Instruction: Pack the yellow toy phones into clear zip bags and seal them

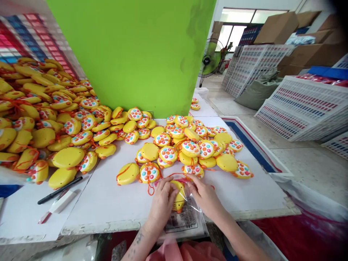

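At the front edge of the table, a yellow oval animal-shaped toy (178,195) lies with its plain side up, at least partly within a clear plastic bag (194,212). My left hand (163,195) is closed at the toy's left side, thumb against it. The bag's upper right edge is pinched in the fingers of my right hand (202,194). Dark print shows on the bag below the toy. An orange cord (178,174) runs between the hands; its full course is hidden. Just beyond, similar toys (149,173) show white dotted faces.
A large heap of these toys (32,90) fills the left side; a smaller pile (190,141) sits ahead. A green panel (136,54) stands behind. Left lie a black pen (59,190) and a white box cutter (63,202). White crates (304,108) stand on the floor at right.
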The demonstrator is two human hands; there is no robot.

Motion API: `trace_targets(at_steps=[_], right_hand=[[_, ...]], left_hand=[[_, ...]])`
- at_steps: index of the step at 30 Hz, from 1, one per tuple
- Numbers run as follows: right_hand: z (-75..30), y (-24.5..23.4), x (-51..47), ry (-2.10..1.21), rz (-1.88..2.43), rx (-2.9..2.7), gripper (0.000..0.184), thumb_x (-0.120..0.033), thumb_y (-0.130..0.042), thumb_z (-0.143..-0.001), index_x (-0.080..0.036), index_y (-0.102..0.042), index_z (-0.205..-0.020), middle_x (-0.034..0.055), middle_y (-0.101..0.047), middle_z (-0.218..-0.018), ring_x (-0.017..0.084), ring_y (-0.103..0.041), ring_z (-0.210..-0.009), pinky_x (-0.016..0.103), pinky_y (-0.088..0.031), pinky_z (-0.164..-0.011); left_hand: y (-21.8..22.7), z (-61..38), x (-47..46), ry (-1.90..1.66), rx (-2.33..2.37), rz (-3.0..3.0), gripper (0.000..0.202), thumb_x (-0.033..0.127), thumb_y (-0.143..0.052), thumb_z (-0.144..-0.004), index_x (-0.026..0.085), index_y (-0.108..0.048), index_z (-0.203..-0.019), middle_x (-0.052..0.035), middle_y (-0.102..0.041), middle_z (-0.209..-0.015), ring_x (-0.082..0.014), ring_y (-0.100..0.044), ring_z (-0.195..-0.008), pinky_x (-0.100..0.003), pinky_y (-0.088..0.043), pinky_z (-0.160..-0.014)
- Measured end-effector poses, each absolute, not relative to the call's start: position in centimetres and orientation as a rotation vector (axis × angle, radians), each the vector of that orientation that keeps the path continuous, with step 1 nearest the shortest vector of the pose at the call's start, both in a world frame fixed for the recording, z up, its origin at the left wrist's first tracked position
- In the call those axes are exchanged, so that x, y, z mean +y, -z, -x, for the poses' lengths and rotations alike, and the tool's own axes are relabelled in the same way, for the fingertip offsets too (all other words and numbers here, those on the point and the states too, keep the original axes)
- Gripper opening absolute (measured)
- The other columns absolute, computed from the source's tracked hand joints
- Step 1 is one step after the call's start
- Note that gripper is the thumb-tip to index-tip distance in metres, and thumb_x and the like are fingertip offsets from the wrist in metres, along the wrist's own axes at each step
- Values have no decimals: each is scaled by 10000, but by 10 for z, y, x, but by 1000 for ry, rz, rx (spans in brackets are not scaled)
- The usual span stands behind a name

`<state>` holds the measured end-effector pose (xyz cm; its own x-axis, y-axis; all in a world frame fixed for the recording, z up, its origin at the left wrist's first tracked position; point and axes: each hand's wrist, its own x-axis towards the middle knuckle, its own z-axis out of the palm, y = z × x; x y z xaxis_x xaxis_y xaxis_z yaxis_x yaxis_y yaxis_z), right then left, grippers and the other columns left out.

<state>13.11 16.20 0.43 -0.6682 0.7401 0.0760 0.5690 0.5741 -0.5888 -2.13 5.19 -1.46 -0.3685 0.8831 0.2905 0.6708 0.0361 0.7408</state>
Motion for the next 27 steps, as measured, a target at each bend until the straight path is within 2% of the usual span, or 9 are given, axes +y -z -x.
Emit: trace_targets(at_steps=[4,8,11,14,17,20,23,25,27], right_hand=[[-116,8,151,-768,942,-2369,420,-195,-367,-941,-248,-510,-1333,70,-692,-1151,237,-693,-942,373,-560,-785],[-109,10,148,-864,842,-2221,429,-197,-361,-954,-240,-474,-1366,72,-635,-1257,225,-664,-1023,382,-551,-859],[-109,10,148,-923,828,-2145,383,-246,-370,-968,-223,-515,-1323,85,-656,-1209,221,-672,-973,382,-559,-842],[-111,7,145,-998,826,-2046,345,-283,-372,-976,-236,-547,-1270,72,-705,-1021,199,-688,-794,355,-583,-740],[-112,0,140,-1103,800,-1936,308,-295,-376,-979,-256,-550,-1230,39,-696,-854,169,-667,-623,314,-583,-626],[-112,-2,138,-1134,779,-1923,298,-293,-373,-982,-265,-542,-1225,31,-691,-840,160,-655,-579,303,-578,-593],[-112,-1,141,-990,784,-2014,334,-273,-392,-978,-271,-496,-1296,70,-675,-1051,194,-684,-814,347,-586,-734],[-111,-3,145,-780,754,-2080,370,-236,-441,-960,-262,-479,-1327,95,-594,-1236,237,-599,-1097,423,-521,-930],[-109,-9,148,-596,687,-2138,368,-179,-467,-941,-256,-517,-1297,92,-562,-1264,254,-499,-1215,478,-428,-1035]], left_hand=[[0,25,55,-1124,2093,-1600,83,168,-510,-885,192,-549,-815,-72,-654,-1019,-215,-604,-968,-395,-492,-865],[-7,22,53,-1037,2126,-1523,127,183,-460,-907,199,-534,-805,-33,-644,-780,-204,-610,-793,-365,-502,-763],[-3,20,44,-1196,2187,-1542,109,235,-478,-918,197,-570,-962,-83,-643,-1017,-243,-583,-1008,-449,-468,-908],[4,22,33,-1449,2232,-1330,333,317,-501,-920,199,-482,-1231,-139,-513,-1288,-268,-483,-1215,-489,-422,-1002],[8,27,29,-1579,2001,-890,516,418,-513,-907,189,-375,-1348,-157,-515,-1290,-243,-588,-1074,-405,-514,-867],[6,30,31,-1550,1626,-648,474,487,-557,-866,150,-514,-1198,-111,-650,-1074,-200,-647,-864,-319,-524,-752],[-1,30,35,-1552,1487,-547,360,481,-629,-817,136,-603,-917,-58,-688,-863,-168,-636,-768,-259,-498,-696],[-5,27,37,-1583,1459,-495,336,465,-663,-790,141,-610,-862,-34,-690,-793,-154,-630,-722,-241,-489,-666],[-8,25,37,-1600,1422,-483,323,452,-678,-779,144,-628,-861,-33,-708,-788,-157,-640,-720,-248,-497,-679]])
